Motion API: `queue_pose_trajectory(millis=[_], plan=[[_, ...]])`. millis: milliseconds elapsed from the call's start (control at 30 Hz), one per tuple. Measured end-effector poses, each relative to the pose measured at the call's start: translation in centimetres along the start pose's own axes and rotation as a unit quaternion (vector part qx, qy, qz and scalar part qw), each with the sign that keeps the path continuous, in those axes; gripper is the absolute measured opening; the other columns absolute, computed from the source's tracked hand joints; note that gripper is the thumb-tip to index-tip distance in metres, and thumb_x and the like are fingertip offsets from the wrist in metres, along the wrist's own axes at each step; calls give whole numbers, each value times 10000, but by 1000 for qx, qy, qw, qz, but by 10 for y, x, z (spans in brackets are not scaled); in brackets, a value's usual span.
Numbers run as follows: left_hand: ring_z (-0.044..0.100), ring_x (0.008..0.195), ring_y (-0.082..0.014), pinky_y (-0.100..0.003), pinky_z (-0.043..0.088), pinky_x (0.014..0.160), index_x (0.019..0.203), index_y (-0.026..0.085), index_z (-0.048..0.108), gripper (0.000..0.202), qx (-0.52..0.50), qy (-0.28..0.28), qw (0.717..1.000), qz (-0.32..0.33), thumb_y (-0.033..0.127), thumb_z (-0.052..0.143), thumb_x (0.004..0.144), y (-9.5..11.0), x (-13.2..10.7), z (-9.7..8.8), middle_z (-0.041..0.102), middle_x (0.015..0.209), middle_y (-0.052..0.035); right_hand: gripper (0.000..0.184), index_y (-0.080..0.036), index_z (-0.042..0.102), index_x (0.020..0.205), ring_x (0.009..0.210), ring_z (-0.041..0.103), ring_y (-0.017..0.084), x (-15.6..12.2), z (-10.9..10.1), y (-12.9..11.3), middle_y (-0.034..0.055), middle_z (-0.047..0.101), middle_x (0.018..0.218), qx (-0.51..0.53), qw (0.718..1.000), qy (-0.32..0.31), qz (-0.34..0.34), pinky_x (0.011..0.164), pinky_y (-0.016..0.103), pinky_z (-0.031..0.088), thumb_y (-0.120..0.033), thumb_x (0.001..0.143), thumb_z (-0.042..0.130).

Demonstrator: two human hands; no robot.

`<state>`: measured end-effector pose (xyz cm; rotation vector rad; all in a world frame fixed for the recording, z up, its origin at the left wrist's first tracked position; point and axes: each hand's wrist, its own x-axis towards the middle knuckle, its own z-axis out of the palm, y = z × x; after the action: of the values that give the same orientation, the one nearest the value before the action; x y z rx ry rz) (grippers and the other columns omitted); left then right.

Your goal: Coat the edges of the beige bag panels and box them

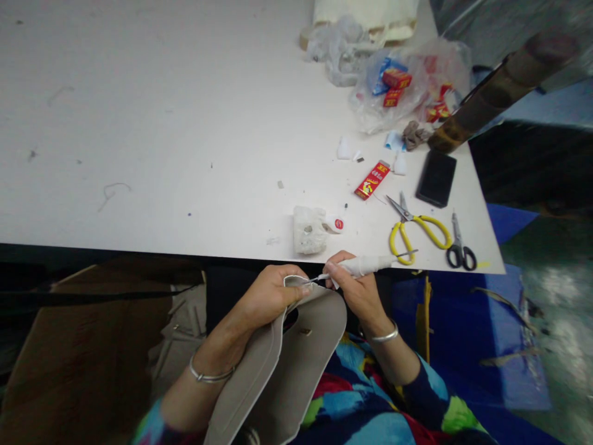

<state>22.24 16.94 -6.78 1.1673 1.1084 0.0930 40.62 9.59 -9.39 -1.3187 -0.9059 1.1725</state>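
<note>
My left hand point(269, 295) is closed on the upper edge of a beige leather-like bag piece point(287, 364) that rests in my lap below the table edge. My right hand point(356, 287) grips a white-wrapped pointed tool point(365, 266), its thin metal tip touching the rim of the piece near my left thumb. A small clasp point(304, 332) shows on the bag's flap. Both wrists wear silver bangles.
The white table point(162, 123) carries yellow-handled scissors point(419, 230), small black scissors point(459, 247), a black phone point(436, 178), a red box point(372, 180), a white lump point(308, 230), and plastic bags with red boxes point(407, 83). A cardboard box point(83, 352) sits lower left.
</note>
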Motion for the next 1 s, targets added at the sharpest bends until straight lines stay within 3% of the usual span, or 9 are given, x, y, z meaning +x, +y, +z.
queue_pose_trajectory(millis=[267, 633, 800, 900, 1000], plan=[[492, 589, -154, -271, 369, 583, 818, 147, 715, 312, -9, -8, 1000, 14, 431, 746, 694, -4, 1, 1, 604, 653, -21, 258, -206, 682, 820, 571, 533, 128, 2, -7, -2, -40, 600, 621, -36, 999, -11, 4, 577, 265, 389, -402, 988, 691], [467, 601, -140, -271, 358, 618, 712, 132, 705, 281, -54, -41, 998, 17, 399, 751, 638, -5, 2, 13, 587, 619, -14, 326, -203, 594, 686, 625, 482, 130, 20, -7, -22, -40, 525, 638, -124, 985, -122, -1, 627, 290, 365, -332, 981, 646], [420, 555, -119, -257, 316, 578, 726, 143, 701, 280, -103, -12, 995, 4, 393, 775, 623, -8, 4, 6, 540, 574, 17, 355, -209, 626, 741, 623, 489, 134, 7, 0, -10, -41, 524, 645, -68, 996, -48, -18, 633, 287, 384, -423, 1024, 641], [394, 532, -107, -248, 283, 549, 712, 146, 689, 286, -126, -1, 992, -8, 392, 792, 609, -10, 5, 1, 523, 556, 25, 314, -212, 662, 792, 668, 534, 145, -7, -1, 0, -27, 585, 704, -39, 998, -34, -23, 651, 284, 414, -431, 1017, 674], [440, 537, -118, -249, 311, 546, 705, 148, 688, 284, -142, -6, 990, -14, 386, 806, 602, -11, 4, 0, 559, 574, 9, 313, -220, 670, 796, 634, 527, 138, -13, -4, 3, -35, 582, 688, -20, 998, 37, -47, 615, 280, 405, -432, 1027, 673]])
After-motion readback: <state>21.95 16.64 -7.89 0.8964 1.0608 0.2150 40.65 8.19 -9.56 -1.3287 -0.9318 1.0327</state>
